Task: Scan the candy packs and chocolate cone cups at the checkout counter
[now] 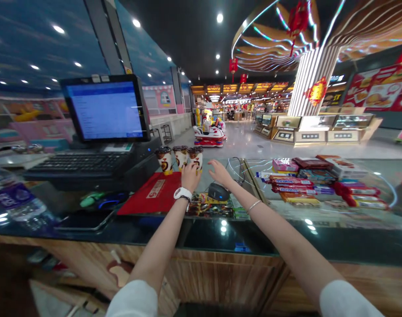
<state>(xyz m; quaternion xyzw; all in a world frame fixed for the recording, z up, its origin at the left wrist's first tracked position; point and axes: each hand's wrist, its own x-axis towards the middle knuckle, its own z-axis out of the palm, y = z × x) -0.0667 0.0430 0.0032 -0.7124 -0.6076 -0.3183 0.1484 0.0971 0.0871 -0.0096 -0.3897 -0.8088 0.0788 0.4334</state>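
Three lidded paper cups stand in a row on the counter: a left cup [165, 162], a middle cup [179, 156] and a right cup [195, 155]. My left hand [190, 176], with a white watch on the wrist, is at the near side of the right cup; its fingers look spread, and contact is hard to make out. My right hand [220, 173] hangs to the right of that cup, fingers apart, holding nothing. A red bag [155, 193] lies flat left of my left hand. Below my right hand sits a black scanner-like device [218, 191].
At the left are a monitor [105, 110], a keyboard [78, 164], a plastic bottle [18, 198] and a phone [85, 220]. Candy packs [295, 181] lie on the glass counter [253, 211] at the right. A cable loops behind my right hand.
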